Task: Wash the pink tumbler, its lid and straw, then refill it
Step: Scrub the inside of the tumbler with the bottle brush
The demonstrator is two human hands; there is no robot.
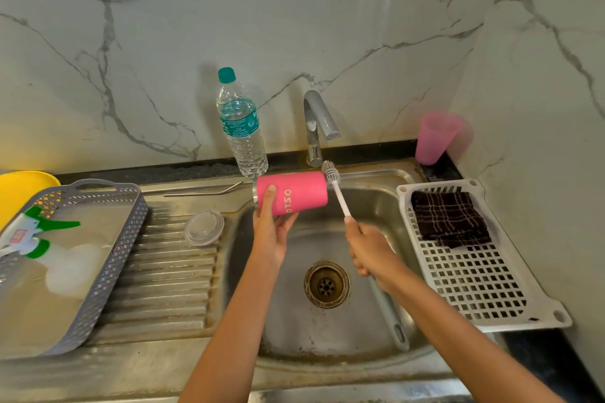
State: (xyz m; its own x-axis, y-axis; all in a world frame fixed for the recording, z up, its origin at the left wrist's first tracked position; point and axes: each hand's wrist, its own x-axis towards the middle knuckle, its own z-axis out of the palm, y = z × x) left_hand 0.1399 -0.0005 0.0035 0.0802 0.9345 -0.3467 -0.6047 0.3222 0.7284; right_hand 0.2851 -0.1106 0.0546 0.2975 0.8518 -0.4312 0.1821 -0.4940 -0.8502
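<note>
My left hand [271, 230] grips the pink tumbler [296, 192], which lies on its side above the steel sink [376, 203], its steel rim to the left. My right hand [370, 250] holds a bottle brush [339, 191] by its white and grey handle; the grey bristle head touches the tumbler's right end. The clear lid [204, 227] lies on the ribbed drainboard left of the basin. A bent metal straw [204, 192] rests at the back of the drainboard.
A water bottle [241, 127] with a teal cap stands by the grey tap [316, 123]. A pink cup [433, 137] is in the back right corner. A white rack [484, 275] holds a dark cloth [450, 217]. At left, a grey basket [108, 258] holds a spray bottle [29, 235].
</note>
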